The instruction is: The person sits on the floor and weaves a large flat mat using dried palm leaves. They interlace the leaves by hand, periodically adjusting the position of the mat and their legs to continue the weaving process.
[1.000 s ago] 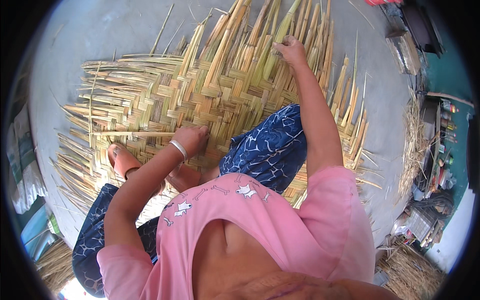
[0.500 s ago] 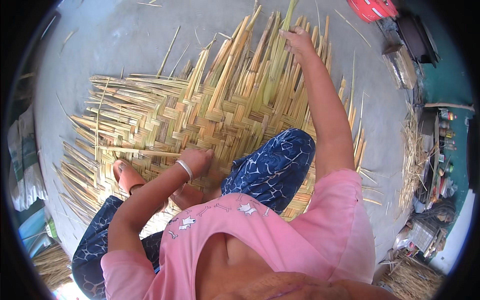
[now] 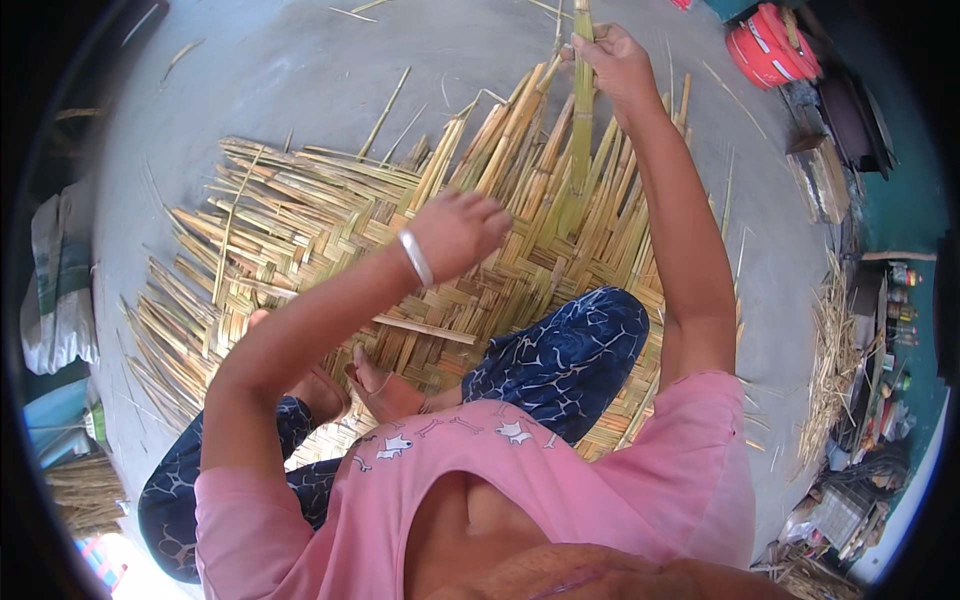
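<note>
A woven mat of split cane strips lies on the floor under my crossed legs, its yellow and green strip ends fanning out at the far and left edges. My right hand is reached out beyond the far edge, closed round a long green strip that rises from the weave. Over the middle of the mat hovers my left hand, wearing a wide pale bangle; its fingers are blurred and partly turned away. Below it, a pale flat strip lies across the weave near my foot.
A red bucket stands at the far right, with a wooden block nearer. Loose straw and bottles line the right side. White sacks hang at the left. Scattered strips lie on the grey floor.
My left hand has left the strip beside my foot and moved up and right over the mat. The right hand has moved slightly farther out, lifting the green strip. The view has shifted.
</note>
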Demonstrator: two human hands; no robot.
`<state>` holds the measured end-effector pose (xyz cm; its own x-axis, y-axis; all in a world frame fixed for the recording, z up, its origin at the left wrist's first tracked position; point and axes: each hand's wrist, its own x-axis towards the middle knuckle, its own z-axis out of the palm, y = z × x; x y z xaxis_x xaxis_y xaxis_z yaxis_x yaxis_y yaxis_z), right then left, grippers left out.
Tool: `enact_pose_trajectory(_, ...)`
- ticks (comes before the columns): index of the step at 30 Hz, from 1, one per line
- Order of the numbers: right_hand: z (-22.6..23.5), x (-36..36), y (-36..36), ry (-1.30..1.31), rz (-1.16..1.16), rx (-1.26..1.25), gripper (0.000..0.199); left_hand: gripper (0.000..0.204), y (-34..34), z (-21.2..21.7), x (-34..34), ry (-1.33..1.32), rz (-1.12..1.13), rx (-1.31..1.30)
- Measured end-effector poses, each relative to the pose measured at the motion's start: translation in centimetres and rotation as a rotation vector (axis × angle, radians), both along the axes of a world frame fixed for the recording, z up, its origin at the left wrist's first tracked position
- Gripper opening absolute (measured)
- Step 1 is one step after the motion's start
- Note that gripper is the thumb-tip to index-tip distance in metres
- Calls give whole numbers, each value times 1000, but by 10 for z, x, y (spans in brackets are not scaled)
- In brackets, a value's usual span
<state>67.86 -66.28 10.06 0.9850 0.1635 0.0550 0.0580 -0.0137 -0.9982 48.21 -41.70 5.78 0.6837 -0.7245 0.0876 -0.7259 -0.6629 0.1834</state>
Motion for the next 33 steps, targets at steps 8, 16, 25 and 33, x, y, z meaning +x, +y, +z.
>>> enact_pose_trajectory(8, 18, -69, 70, -213, 27, -330, 30, 23, 16, 129, 136, -882, 96, 127)
enact_pose_trajectory(16, 18, -98, 82, -380, 23, -742, 30, 16, 31, 120, 105, -171, 195, 238)
enact_pose_trajectory(25, 15, -117, 95, -374, 314, -845, 39, 13, 46, 103, 58, -106, 244, 213)
enact_pose_trajectory(33, 4, -135, 101, -523, 135, -973, 26, 23, 24, 86, 44, 118, 558, 49)
